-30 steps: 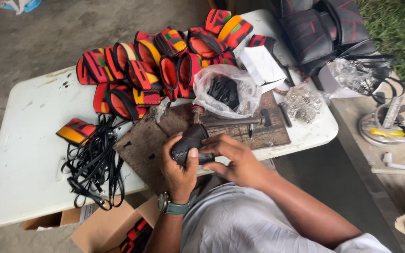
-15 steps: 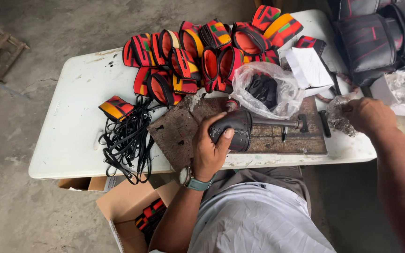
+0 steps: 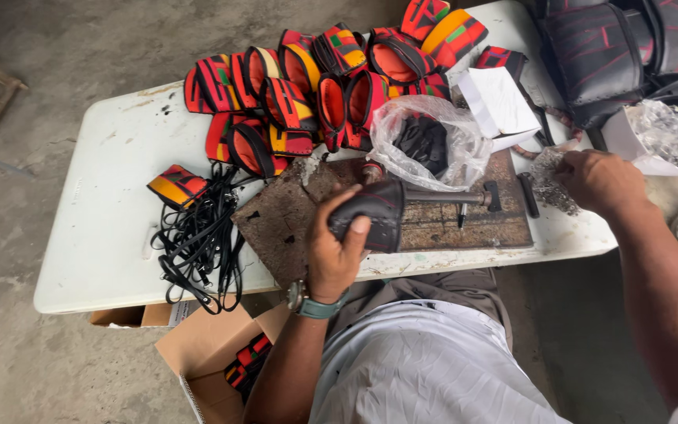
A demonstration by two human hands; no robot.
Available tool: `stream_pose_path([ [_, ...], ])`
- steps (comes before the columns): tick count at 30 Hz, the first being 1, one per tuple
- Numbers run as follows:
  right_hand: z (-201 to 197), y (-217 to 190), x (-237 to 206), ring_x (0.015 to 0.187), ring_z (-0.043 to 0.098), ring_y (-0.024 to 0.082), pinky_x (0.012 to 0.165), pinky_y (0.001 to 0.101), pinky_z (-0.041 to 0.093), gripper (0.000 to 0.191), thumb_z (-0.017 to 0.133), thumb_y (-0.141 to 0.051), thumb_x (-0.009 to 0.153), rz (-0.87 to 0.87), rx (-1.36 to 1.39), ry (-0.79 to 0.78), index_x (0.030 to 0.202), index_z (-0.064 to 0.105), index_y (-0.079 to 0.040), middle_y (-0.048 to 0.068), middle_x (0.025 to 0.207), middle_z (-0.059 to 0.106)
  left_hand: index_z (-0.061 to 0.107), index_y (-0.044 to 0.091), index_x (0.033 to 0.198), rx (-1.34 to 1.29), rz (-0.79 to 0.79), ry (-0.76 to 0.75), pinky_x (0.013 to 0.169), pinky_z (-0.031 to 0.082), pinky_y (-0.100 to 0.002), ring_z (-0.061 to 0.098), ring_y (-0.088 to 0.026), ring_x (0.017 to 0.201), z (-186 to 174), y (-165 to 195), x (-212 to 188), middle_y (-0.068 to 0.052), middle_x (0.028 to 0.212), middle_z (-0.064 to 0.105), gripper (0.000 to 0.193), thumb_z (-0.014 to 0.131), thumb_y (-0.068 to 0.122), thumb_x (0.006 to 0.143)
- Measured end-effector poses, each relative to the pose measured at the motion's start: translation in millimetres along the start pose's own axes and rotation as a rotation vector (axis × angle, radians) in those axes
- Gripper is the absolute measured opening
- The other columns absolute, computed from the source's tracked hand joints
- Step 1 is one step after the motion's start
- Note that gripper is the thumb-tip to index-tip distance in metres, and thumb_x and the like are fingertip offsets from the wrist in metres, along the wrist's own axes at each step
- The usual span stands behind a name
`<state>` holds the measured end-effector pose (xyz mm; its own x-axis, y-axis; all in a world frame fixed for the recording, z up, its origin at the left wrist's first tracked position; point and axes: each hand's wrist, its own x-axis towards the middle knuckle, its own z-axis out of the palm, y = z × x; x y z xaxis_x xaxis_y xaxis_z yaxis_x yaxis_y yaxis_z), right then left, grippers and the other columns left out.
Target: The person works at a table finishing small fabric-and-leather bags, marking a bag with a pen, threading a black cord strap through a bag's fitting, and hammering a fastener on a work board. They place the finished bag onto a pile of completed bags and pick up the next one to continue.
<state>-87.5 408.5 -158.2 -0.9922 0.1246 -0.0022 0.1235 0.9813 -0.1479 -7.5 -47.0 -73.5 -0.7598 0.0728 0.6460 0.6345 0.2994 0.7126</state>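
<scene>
The left hand (image 3: 337, 255) grips a black pouch (image 3: 372, 222) on a horizontal metal rod (image 3: 447, 197), while the right hand (image 3: 602, 182), fingers curled, touches small hardware (image 3: 547, 182) beyond the rod's right end.

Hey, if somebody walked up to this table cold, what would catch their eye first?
Probably the pile of red, orange and black pouches at the table's far side. Next, the left hand near the front edge, holding a dark pouch on a metal post over a rusty board, and the right hand reaching into small bits at the right. A tangle of black straps lies at the left.
</scene>
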Motion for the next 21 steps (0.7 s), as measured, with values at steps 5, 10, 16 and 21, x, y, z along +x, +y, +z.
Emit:
stream_pose_path([
  [5,-2,8,0,0.090,0.073,0.036,0.084,0.0463,0.059,0.019,0.071,-0.034,0.093,-0.042,-0.036,0.146,0.101,0.079,-0.020,0.013,0.093,0.076,0.056,-0.002,0.135,-0.001,-0.030,0.106,0.116,0.047,-0.041,0.063,-0.030,0.132,-15,-1,2,-0.018,0.132,0.068,0.043,0.064,0.030,0.107],
  [10,0,21,6,0.083,0.073,0.034,0.082,0.0428,0.059,0.022,0.074,-0.034,0.088,-0.082,0.037,0.198,0.102,0.080,-0.018,0.013,0.085,0.075,0.058,-0.002,0.133,0.070,-0.071,0.112,0.112,0.049,-0.041,0.065,-0.031,0.128,-15,1,3,-0.018,0.131,0.068,0.044,0.065,0.030,0.105],
  [16,5,33,7,0.077,0.073,0.032,0.083,0.0416,0.059,0.016,0.070,-0.025,0.097,-0.067,0.179,0.215,0.104,0.080,-0.015,0.015,0.085,0.075,0.058,-0.002,0.133,0.080,-0.036,0.081,0.114,0.047,-0.044,0.063,-0.035,0.131,-4,-1,5,-0.019,0.132,0.067,0.042,0.066,0.028,0.105],
  [21,7,35,5,0.083,0.073,0.031,0.080,0.0404,0.058,0.012,0.074,-0.020,0.095,-0.145,0.268,0.243,0.102,0.080,-0.013,0.015,0.088,0.074,0.057,-0.003,0.133,0.091,-0.010,0.068,0.117,0.045,-0.045,0.062,-0.037,0.134,-2,0,7,-0.019,0.133,0.068,0.041,0.066,0.026,0.105],
])
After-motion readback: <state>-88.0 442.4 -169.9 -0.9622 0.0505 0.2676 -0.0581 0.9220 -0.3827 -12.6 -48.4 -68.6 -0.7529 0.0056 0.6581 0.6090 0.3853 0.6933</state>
